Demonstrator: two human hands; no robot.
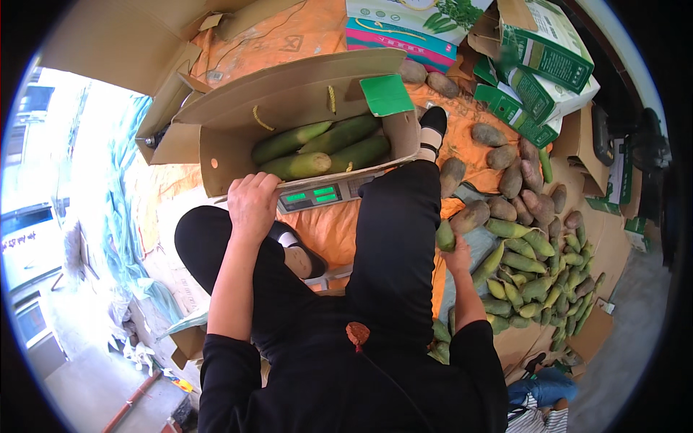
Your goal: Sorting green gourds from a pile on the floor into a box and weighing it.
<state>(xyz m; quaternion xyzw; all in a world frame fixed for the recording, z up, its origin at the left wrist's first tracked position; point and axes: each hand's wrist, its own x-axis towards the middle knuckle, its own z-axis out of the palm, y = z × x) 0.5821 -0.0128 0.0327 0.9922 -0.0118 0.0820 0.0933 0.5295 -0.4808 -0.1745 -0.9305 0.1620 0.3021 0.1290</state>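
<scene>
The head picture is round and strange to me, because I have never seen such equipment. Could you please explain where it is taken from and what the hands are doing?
A wide fisheye camera on a person's head looks down, so straight edges bend. No robot arm shows, only bare hands. The left hand touches the near edge of a cardboard box containing long green radishes; a scale display glows below that edge. The right hand holds a green vegetable. To the right lie a green pile and brown roots, partly over an orange sheet.
</scene>
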